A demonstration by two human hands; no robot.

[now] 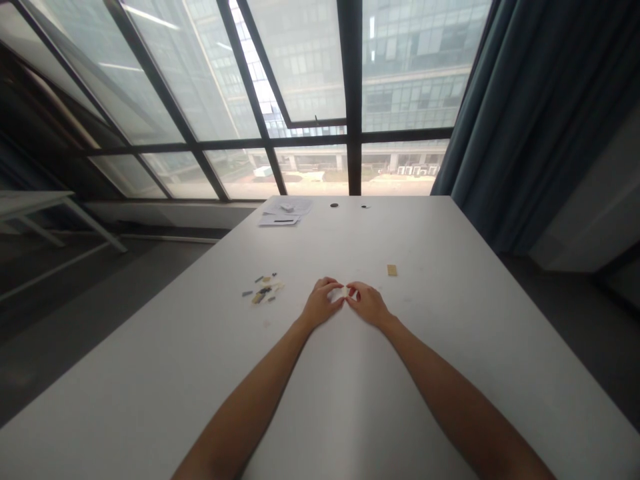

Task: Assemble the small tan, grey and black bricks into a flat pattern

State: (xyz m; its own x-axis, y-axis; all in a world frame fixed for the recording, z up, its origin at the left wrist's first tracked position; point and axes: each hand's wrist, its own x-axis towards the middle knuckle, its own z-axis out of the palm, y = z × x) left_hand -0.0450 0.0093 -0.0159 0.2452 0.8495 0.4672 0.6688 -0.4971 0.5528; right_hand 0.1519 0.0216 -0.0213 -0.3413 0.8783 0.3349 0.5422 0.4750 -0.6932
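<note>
My left hand (321, 301) and my right hand (368, 302) meet over the middle of the white table (330, 400). Both are closed in a pinch, fingertips nearly touching, around a small pale piece (345, 291). Its exact shape is too small to make out, and the fingers partly cover it. To the left of my left hand lies a loose pile of small building pieces (263, 292) in grey, black, tan and cream. A flat tan square piece (392, 270) rests by itself beyond my right hand, to the right.
Paper sheets (280, 217) with a dark pen-like item on them lie at the far left of the table. Two round dark holes (335, 205) sit near the far edge. Windows stand behind, a blue curtain (480, 167) at right, another table (40, 200) at left.
</note>
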